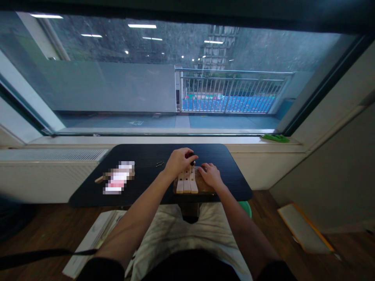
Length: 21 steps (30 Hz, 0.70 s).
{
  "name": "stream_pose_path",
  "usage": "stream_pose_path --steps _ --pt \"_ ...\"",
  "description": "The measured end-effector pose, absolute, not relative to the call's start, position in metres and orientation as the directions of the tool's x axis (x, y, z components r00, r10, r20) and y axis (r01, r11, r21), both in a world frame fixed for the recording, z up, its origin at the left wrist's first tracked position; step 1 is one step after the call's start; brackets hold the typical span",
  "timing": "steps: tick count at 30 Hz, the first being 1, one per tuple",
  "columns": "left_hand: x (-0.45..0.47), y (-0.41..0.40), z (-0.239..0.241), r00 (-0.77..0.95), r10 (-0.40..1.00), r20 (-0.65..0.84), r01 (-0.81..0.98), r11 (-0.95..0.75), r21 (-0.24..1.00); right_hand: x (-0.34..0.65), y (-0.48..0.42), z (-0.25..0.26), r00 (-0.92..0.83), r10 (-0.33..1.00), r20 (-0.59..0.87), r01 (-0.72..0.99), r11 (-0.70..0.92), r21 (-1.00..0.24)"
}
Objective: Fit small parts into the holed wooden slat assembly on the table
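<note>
Left hand (180, 160) pinches a mostly hidden dark piece (192, 163) over wooden strips (186, 187); right hand (211, 175) half-curled, its hold unclear

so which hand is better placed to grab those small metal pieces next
Probably the left hand: the small metal pieces lie nearer it, while the right hand is beyond the wooden strips.

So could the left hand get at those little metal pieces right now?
Probably yes: the metal pieces lie on the black table near the left hand, with nothing visibly in between, though that hand is at the wooden strips.
</note>
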<state>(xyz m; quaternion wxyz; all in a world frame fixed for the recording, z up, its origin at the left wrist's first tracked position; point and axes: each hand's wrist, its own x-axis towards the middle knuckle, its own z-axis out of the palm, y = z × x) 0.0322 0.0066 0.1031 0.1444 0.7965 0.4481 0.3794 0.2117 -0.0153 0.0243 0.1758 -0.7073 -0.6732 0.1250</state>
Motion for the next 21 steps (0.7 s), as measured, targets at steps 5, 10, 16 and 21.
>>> stream_pose_path --steps 5,10,16,21 --pt "0.0316 0.0059 0.1022 0.287 0.84 0.46 0.599 -0.532 0.598 0.2114 -0.0151 0.0245 0.064 0.996 0.058 0.907 -0.034 -0.42" --pt "0.0305 0.0053 0.1032 0.295 0.841 0.454 0.598 -0.533 0.599 0.2114 -0.0145 0.0237 0.065 0.996 0.058 0.908 -0.035 -0.417" --pt "0.0294 0.0066 0.1019 0.317 0.83 0.459 0.628 -0.546 0.554 0.2108 -0.0151 0.024 0.067 0.996 0.063 0.907 -0.035 -0.419" --pt "0.0312 0.0081 0.1025 0.331 0.801 0.499 0.645 -0.578 0.5 0.2102 -0.0152 0.0232 0.07 0.995 0.065 0.906 -0.037 -0.421"
